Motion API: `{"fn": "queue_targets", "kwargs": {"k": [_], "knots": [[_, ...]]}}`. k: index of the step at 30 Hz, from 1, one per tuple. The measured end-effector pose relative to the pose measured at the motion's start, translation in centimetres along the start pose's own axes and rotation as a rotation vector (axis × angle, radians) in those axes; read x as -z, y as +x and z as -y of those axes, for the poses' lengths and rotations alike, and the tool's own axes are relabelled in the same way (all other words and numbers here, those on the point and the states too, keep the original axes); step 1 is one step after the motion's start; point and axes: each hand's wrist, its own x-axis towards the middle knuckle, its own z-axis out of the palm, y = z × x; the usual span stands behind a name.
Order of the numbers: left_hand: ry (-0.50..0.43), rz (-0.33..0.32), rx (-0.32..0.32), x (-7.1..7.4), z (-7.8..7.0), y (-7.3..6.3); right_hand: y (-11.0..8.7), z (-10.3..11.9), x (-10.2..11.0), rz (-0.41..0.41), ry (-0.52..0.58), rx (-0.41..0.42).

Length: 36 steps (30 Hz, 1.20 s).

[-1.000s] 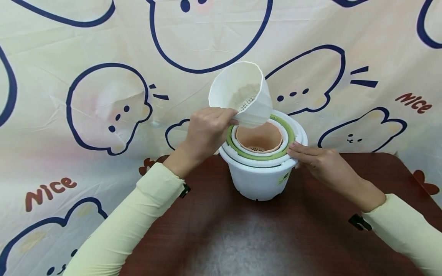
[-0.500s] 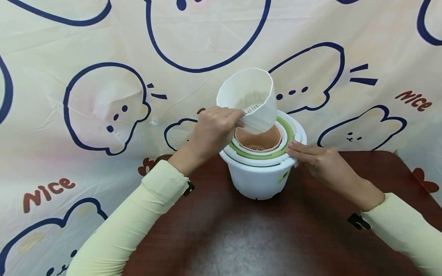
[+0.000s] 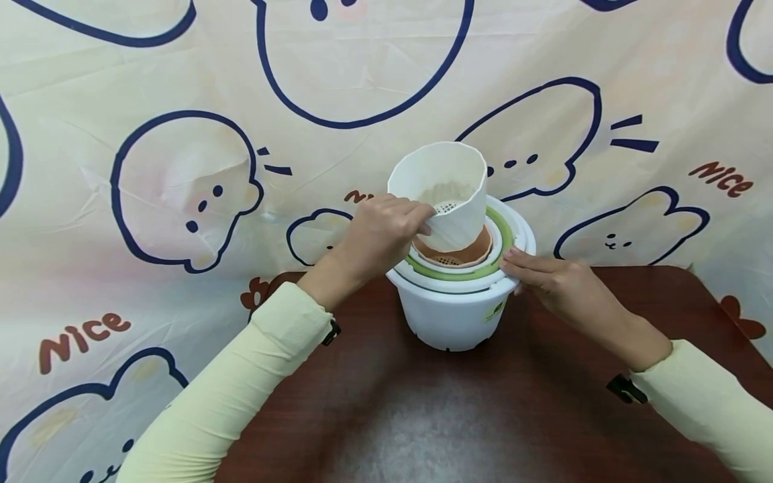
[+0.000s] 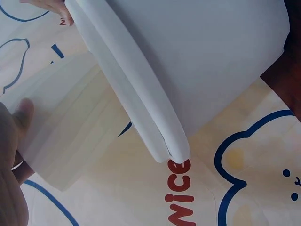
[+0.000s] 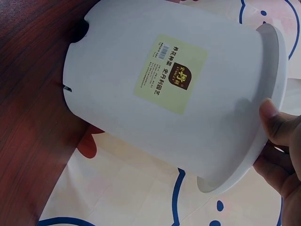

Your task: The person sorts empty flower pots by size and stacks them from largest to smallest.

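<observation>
My left hand [image 3: 386, 225] pinches the rim of a small white flower pot [image 3: 455, 231] with a perforated bottom. This pot is tilted, and its lower end is at the mouth of a terracotta-coloured pot [image 3: 480, 249], hiding part of it. That pot sits innermost in a nested stack, with a green-rimmed pot [image 3: 506, 228] and white rims around it. Outermost is a large white pot [image 3: 449, 318], upright on the table. At its right side my right hand [image 3: 564, 288] grips the rim, thumb below the edge in the right wrist view. A pale green label [image 5: 171, 74] shows on its wall.
The dark reddish-brown table [image 3: 423, 429] extends towards me and to the right. Close behind the pots hangs a pale cloth [image 3: 362, 74] with blue cartoon outlines.
My left hand has moved right with the small white pot, which has come down to the terracotta-coloured pot's mouth and is less tilted. The right hand stays on the large pot's rim.
</observation>
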Motion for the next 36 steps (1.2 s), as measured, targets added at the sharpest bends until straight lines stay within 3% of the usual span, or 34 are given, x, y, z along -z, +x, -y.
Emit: {"fn": "queue_targets", "kwargs": {"k": [36], "knots": [[0.029, 0.235, -0.009, -2.3, -1.3, 0.2, -0.4, 0.0, -0.1, 0.008, -0.037, 0.003]]}}
